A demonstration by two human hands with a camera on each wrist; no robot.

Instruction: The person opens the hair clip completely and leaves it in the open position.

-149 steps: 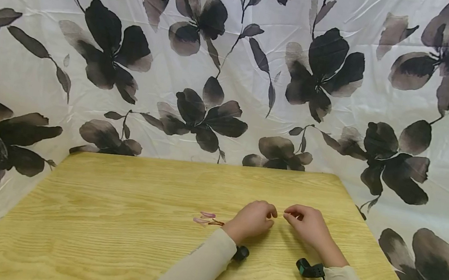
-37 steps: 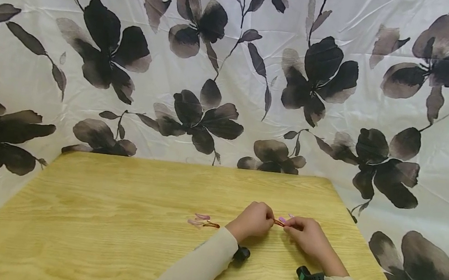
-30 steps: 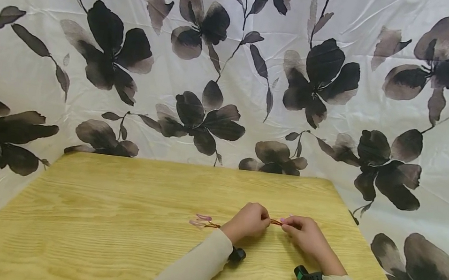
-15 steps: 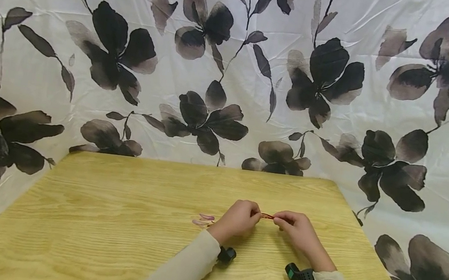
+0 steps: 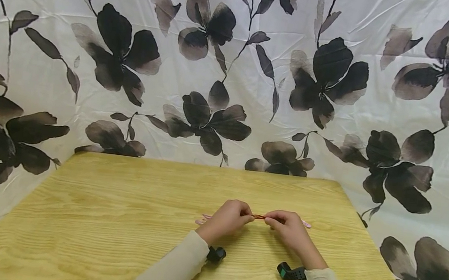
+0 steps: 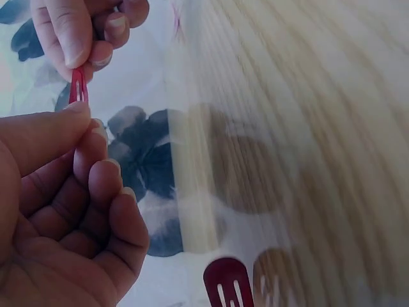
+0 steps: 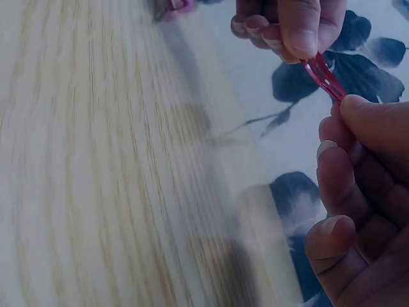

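The red clip (image 7: 324,77) was slender and glossy, with narrow lengthwise openings. It was located above the wooden table (image 5: 111,220), between the left hand (image 5: 227,220) and right hand (image 5: 290,233), each pinching one end.

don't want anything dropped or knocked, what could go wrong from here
The red clip is pinched near its ends by the left hand and right hand, so it might slip or spring away. The left pink clips lie close to the left hand and could be nudged. The right pink clip, just beyond the right hand, might get brushed too.
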